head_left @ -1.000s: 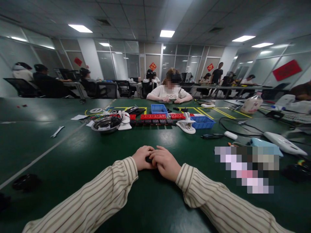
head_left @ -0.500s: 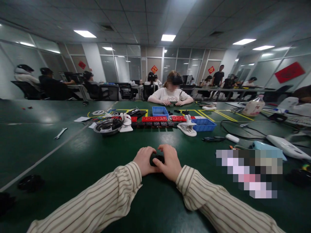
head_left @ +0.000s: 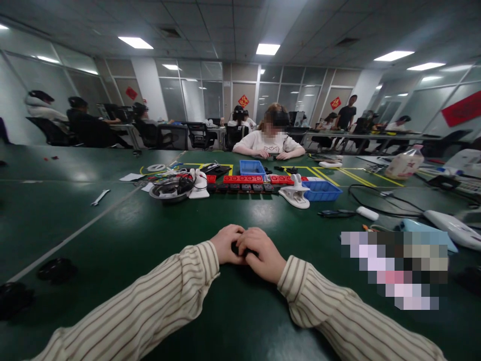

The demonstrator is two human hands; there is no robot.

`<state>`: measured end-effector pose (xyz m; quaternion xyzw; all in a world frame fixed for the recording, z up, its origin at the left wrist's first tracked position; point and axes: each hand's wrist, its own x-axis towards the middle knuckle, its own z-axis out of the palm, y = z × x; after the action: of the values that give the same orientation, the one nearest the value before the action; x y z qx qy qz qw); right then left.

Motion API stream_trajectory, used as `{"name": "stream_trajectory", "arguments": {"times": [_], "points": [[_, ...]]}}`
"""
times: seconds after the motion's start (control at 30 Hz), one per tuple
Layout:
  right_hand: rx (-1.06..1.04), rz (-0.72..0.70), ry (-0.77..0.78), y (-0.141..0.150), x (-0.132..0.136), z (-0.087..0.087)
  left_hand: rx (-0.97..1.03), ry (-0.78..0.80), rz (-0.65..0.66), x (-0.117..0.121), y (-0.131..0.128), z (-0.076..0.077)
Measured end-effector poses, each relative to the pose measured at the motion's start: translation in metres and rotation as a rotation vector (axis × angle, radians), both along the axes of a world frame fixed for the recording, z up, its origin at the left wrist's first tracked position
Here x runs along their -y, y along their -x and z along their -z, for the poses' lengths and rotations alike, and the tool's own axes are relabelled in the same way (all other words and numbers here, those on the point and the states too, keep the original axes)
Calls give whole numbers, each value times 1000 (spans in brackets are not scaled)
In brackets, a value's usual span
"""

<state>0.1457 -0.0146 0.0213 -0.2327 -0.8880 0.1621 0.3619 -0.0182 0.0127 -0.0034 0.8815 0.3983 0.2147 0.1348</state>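
My left hand (head_left: 228, 244) and my right hand (head_left: 264, 252) meet low over the green table, their fingers curled inward and touching. Between them is a small black object (head_left: 235, 247), mostly covered by the fingers, so its kind does not show. The left fingers wrap its left side. From the right, the other hand's fingers close over it.
Farther out stand a bowl of cables (head_left: 171, 193), a white clip stand (head_left: 296, 193), red blocks (head_left: 244, 179) and blue bins (head_left: 322, 190). A wrench (head_left: 100, 197) and black round parts (head_left: 57, 269) lie left. A person (head_left: 271, 133) sits opposite.
My right hand has moved in against the left, and the gap between the fingertips has shut. Less of the black object shows. The whole view has shifted slightly.
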Motion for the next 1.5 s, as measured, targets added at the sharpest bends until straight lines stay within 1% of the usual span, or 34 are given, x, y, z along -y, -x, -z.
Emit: {"name": "stream_trajectory", "arguments": {"times": [0.03, 0.1, 0.27, 0.37, 0.43, 0.53, 0.6, 0.63, 0.7, 0.77, 0.83, 0.93, 1.03, 1.13, 1.2, 1.27, 1.37, 1.43, 1.5], "points": [[-22, -40, 8, 1, 1, 0, 4, 8, 19, -1, 1, 1], [-39, -68, 22, 2, 2, -1, -5, 32, 47, -3, 2, 2], [-48, -78, 21, 3, 4, -3, -32, 37, 58, -4, 2, 3], [-82, -68, -15, -1, 7, -3, -40, 17, 64, -2, 2, 3], [-122, 1, -53, -4, 6, -2, -21, 7, 44, 1, 1, 3], [-137, 230, -77, -6, 2, 1, -29, -25, -70, 8, -3, 1], [-52, 391, -59, -6, -2, 2, -42, -56, -163, 15, -8, -2], [13, 447, -45, -5, -3, 3, -46, -64, -200, 18, -10, -3], [152, 495, -18, -3, -4, 2, -79, -60, -242, 22, -15, -6], [254, 478, 5, -1, -4, -1, -140, -41, -260, 23, -19, -7], [306, 428, 13, 0, -2, -5, -170, -24, -253, 20, -20, -7], [322, 309, 20, -2, -2, -13, -136, 13, -198, 13, -17, -6], [318, 97, 80, -8, -5, -22, -87, 85, -82, 5, -10, -5], [277, -128, 194, -14, -10, -30, -42, 147, 28, 1, -5, -6], [247, -202, 265, -15, -12, -32, -40, 159, 60, -1, -4, -7], [248, -209, 289, -15, -12, -31, -49, 154, 64, -1, -4, -7], [229, -179, 259, -13, -10, -26, -57, 147, 43, -1, -5, -6], [102, -150, 202, -12, -7, -22, -6, 150, 37, -1, -5, -4], [-57, -65, 123, -11, -4, -19, 70, 148, 8, 1, -4, -3]]}}
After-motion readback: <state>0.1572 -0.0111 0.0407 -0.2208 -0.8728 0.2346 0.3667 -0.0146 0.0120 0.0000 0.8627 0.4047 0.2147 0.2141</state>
